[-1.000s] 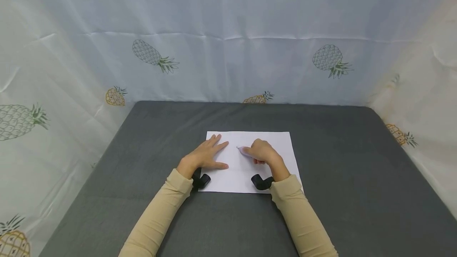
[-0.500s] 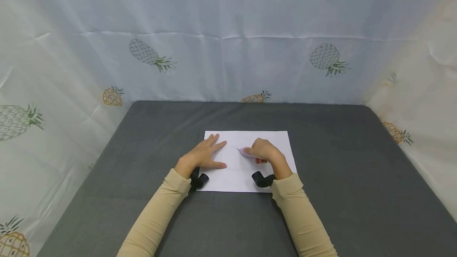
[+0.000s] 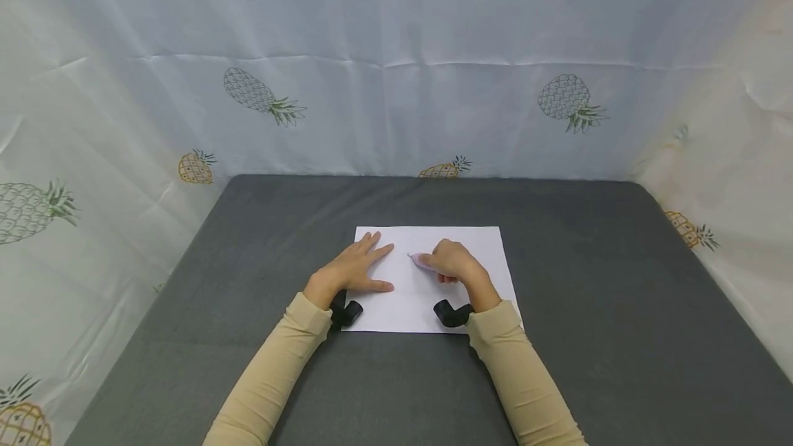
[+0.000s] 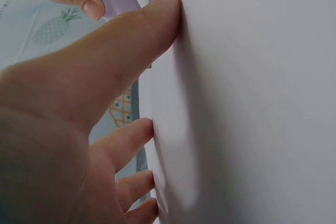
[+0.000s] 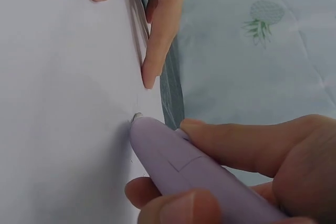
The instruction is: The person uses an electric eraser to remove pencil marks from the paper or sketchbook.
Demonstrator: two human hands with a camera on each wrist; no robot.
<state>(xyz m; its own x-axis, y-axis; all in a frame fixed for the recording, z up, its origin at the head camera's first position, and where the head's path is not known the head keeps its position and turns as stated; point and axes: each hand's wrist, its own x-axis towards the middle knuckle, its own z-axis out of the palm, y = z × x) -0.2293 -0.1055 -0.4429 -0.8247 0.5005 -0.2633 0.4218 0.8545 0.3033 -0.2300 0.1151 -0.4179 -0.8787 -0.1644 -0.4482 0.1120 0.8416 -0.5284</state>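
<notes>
A white sheet of paper [image 3: 409,312] lies on the dark grey table. On its left part rests my left hand [image 3: 356,268], fingers spread and straight, the thumb [image 4: 152,27] and fingertips touching the sheet. My right hand [image 3: 458,263] grips a lavender utility knife [image 5: 173,156], its body slanted toward the paper. One finger presses a small raised slider [image 5: 182,134] on its side. The knife's small metal tip [image 5: 137,115] is right at the paper, just right of the left fingers. A tiny dark mark shows by the tip in the head view.
The grey cloth-covered table [image 3: 588,281] spreads around the sheet. Behind and at both sides hangs a pale curtain [image 3: 396,115] printed with pineapples. Black wrist mounts [image 3: 451,314] overlap the sheet's near edge.
My right hand with the utility knife shifts slightly right and nearer to me, then back a little left and away. The left hand stays on the paper; the view shifts slightly.
</notes>
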